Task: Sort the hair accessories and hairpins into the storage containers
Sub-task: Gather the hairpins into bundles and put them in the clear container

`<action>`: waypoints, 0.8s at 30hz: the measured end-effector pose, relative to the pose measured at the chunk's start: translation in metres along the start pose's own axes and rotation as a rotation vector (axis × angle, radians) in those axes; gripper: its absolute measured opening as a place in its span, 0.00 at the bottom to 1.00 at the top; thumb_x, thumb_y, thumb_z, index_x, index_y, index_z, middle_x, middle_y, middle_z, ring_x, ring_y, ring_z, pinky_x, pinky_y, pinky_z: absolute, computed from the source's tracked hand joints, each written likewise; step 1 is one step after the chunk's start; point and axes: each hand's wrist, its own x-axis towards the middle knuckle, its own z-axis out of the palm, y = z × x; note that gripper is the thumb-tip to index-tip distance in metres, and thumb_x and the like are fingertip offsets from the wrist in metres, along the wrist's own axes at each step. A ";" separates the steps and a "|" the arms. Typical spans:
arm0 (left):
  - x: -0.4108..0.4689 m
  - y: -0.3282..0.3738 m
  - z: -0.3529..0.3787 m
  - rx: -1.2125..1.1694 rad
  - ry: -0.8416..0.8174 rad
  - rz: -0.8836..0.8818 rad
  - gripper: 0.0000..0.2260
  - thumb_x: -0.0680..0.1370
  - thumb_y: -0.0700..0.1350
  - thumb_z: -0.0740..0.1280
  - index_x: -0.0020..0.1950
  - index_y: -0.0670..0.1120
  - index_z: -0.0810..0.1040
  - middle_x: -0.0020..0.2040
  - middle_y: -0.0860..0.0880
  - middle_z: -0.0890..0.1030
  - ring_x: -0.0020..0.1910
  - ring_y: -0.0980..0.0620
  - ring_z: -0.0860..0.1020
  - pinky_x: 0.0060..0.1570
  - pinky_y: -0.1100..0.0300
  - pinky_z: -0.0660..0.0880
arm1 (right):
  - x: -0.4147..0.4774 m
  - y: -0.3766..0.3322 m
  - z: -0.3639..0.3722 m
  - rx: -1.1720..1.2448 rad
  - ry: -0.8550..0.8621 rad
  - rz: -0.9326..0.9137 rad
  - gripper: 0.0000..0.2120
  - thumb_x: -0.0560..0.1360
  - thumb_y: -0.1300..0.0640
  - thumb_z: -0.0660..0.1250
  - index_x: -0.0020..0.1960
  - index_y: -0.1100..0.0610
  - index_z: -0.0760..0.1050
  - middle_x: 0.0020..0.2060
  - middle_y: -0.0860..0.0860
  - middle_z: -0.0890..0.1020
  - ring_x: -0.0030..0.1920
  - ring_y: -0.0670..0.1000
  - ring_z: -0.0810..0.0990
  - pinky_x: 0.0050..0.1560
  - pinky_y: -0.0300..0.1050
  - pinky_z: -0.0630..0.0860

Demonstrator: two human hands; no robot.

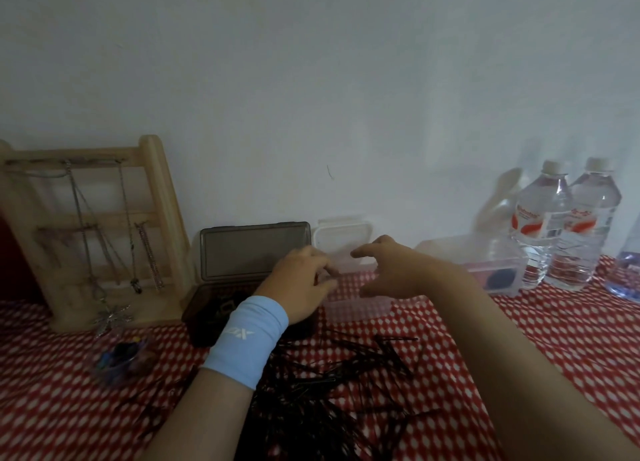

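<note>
Left hand [301, 284], right hand [391, 270] over clear box [356, 310] rim; hairpins [329, 391] near.

One wide-angle camera, worn on the person's head, gives the only view. It faces forward and slightly down along both forearms to the left hand [301, 284] and right hand [388, 270], which sit just below mid-frame. It is close: the forearms enter at the bottom edge and loom large. Beyond the hands, the white wall [311, 79] fills the upper half. The bench [554, 339] spans the frame, reaching a wooden jewellery stand [104, 235] far left of the hands and water bottles [568, 225] far right. The picture is soft, perhaps from head motion.
</note>
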 end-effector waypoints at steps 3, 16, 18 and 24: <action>0.001 -0.003 0.004 0.065 -0.023 -0.005 0.13 0.78 0.50 0.67 0.63 0.52 0.77 0.68 0.52 0.71 0.68 0.52 0.64 0.69 0.56 0.61 | -0.001 -0.004 0.001 -0.001 -0.033 -0.064 0.32 0.75 0.48 0.72 0.76 0.46 0.65 0.75 0.49 0.65 0.68 0.53 0.73 0.70 0.51 0.70; -0.018 0.030 -0.044 -0.014 -0.024 0.010 0.07 0.78 0.46 0.66 0.54 0.51 0.81 0.52 0.53 0.80 0.49 0.55 0.78 0.51 0.62 0.72 | -0.034 -0.046 -0.013 -0.092 0.206 -0.192 0.12 0.76 0.59 0.65 0.52 0.48 0.85 0.49 0.46 0.85 0.50 0.47 0.81 0.57 0.46 0.78; -0.027 0.029 -0.052 0.047 -0.069 -0.002 0.05 0.78 0.46 0.67 0.52 0.51 0.82 0.49 0.53 0.80 0.47 0.55 0.78 0.49 0.63 0.71 | -0.042 -0.057 -0.006 -0.051 0.097 -0.186 0.11 0.76 0.59 0.66 0.51 0.51 0.86 0.46 0.47 0.86 0.46 0.46 0.82 0.54 0.42 0.79; -0.068 -0.002 -0.049 0.204 -0.046 -0.081 0.08 0.75 0.48 0.71 0.54 0.53 0.79 0.52 0.52 0.72 0.53 0.54 0.71 0.58 0.57 0.71 | -0.047 -0.079 0.055 -0.318 0.161 -0.053 0.13 0.77 0.44 0.63 0.52 0.53 0.76 0.48 0.51 0.81 0.50 0.54 0.80 0.55 0.52 0.76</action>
